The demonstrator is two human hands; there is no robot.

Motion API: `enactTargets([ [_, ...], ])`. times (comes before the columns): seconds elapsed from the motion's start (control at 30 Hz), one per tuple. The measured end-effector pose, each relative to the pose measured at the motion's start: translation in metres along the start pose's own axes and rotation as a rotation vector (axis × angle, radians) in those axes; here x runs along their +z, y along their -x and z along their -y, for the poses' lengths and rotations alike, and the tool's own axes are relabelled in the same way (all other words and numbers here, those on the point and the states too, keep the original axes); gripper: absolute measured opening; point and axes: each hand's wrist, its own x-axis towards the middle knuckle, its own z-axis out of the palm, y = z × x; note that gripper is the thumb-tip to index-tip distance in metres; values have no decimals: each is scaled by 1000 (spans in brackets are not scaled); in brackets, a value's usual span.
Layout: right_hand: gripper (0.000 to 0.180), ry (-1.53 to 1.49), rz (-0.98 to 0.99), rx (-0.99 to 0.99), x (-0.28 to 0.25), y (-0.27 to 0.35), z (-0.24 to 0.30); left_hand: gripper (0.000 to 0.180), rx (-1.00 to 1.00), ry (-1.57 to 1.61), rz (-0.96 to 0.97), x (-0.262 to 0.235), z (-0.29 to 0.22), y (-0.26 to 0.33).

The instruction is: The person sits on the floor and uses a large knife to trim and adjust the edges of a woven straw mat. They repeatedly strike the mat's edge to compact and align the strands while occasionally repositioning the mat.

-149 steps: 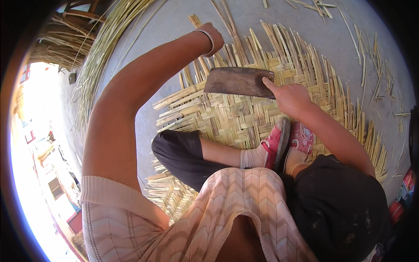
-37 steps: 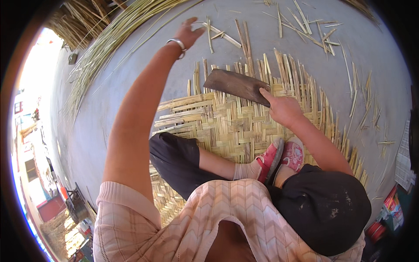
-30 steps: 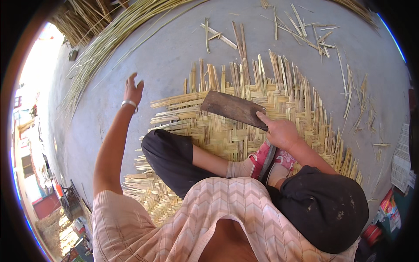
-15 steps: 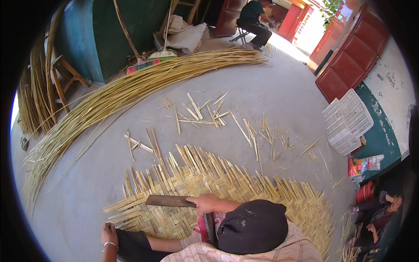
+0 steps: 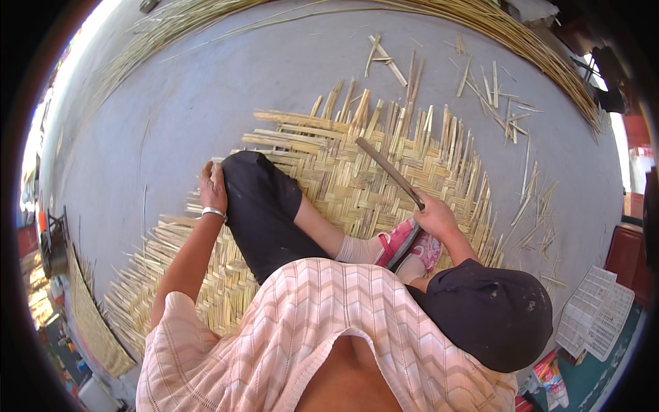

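A half-woven reed mat (image 5: 329,180) of pale yellow split strips lies under my folded legs, its loose ends sticking out along the far and left edges. My right hand (image 5: 435,215) is closed around one end of a long, flat brown bar (image 5: 388,170), seen almost edge-on, which slants over the weave toward the far left. My left hand (image 5: 213,187), with a bracelet at the wrist, lies against the outer side of my left knee (image 5: 257,180). Its fingers are stretched out and hold nothing that I can see.
Cut reed pieces (image 5: 495,93) lie scattered on the grey floor beyond the mat and to its right. A long bundle of reeds (image 5: 549,51) curves along the far side. White plastic crates (image 5: 596,314) stand at the right, and a rolled mat (image 5: 95,319) lies at the left.
My view has swung down and leftward, so more of the mat and my legs show. The bar in my right hand has turned from broadside to edge-on. My left hand stays at the knee.
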Motion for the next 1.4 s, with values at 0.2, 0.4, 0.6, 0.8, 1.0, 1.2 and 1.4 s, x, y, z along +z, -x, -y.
enactTargets([
  [0.2, 64, 135, -25, 48, -26, 13, 5, 63, -267, -582, -90, -52, 106, 119],
  [0.4, 59, 488, -25, -95, -90, 23, 14, 75, -858, -697, -249, -62, 186, 204],
  [0.6, 59, 802, 30, -253, -172, 31, 68, 78, -1117, -632, -413, -19, 218, 213],
  [0.8, 50, 1103, 65, -360, -188, 32, 126, 76, -1115, -706, -437, -4, 228, 212],
  [1.0, 45, 1134, 218, -411, -155, 19, 148, 76, -1065, -724, -491, -3, 231, 214],
  [1.2, 39, 1164, 321, -434, -144, -2, 143, 75, -1047, -706, -503, -4, 224, 213],
  [1.4, 37, 1196, 398, -367, -145, -35, 127, 75, -1061, -736, -470, -13, 211, 210],
])
